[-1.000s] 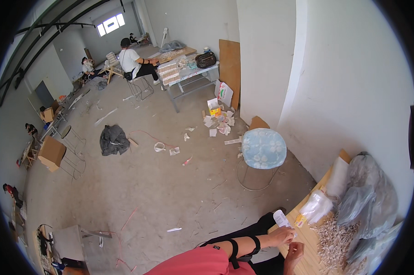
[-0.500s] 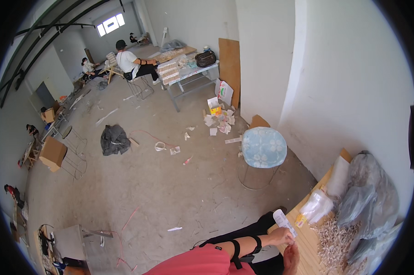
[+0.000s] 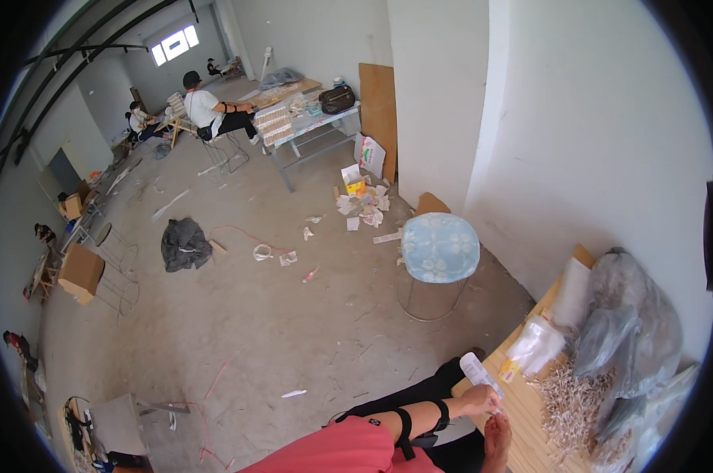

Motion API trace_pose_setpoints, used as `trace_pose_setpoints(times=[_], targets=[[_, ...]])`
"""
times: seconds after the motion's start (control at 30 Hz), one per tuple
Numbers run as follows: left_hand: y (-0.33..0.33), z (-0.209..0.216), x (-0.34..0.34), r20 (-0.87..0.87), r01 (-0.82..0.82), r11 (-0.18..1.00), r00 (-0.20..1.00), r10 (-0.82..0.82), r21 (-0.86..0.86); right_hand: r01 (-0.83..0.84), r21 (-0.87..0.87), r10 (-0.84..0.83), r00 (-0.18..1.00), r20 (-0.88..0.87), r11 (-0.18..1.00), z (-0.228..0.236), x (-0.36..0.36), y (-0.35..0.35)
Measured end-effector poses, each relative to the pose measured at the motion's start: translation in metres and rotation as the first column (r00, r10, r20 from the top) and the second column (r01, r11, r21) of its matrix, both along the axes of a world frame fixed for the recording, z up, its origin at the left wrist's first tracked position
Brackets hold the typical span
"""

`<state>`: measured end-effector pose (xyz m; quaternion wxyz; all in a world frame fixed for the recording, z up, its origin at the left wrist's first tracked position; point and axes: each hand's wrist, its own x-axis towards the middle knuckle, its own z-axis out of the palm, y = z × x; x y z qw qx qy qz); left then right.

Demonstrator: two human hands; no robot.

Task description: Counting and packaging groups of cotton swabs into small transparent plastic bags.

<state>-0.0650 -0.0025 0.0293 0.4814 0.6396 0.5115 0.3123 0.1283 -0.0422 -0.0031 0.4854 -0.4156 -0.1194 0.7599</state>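
Observation:
My left hand (image 3: 480,400) reaches in over the near edge of a pale wooden board (image 3: 522,410), its fingers pinched together. What sits between the fingertips is too small to make out. My right hand (image 3: 497,443) faces it just below, fingers curled and their tips almost meeting the left ones; anything inside is hidden. A white printed card (image 3: 476,370) lies at the board's edge beside my left hand; whether the hand touches it I cannot tell. Right of both hands spreads a heap of small thin sticks with whitish ends (image 3: 573,402).
Clear plastic bags (image 3: 539,344) and large grey translucent bags (image 3: 636,307) crowd the board against the wall. Ahead stands a stool with a blue patterned seat (image 3: 441,248). Scraps and a dark cloth (image 3: 185,244) litter the floor. A person (image 3: 207,110) sits at a far table.
The whole scene has shifted slightly left in view as my head turned. My hands stay close together over the board, with the fingers slightly repositioned.

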Motion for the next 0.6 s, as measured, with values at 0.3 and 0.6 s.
trace_pose_setpoints(times=[0.3, 0.6], targets=[[0.003, -0.002, -0.007, 0.059, 0.009, 0.991, 0.998, -0.001, -0.136, -0.072, 0.034, 0.055, 0.93, 0.364, 0.997, 0.038, -0.033, -0.001], [0.006, -0.015, 0.0, 0.074, -0.077, 0.994, 0.994, 0.083, -0.077, -0.064, 0.072, 0.031, 0.918, 0.395, 0.995, 0.028, -0.035, 0.003]])
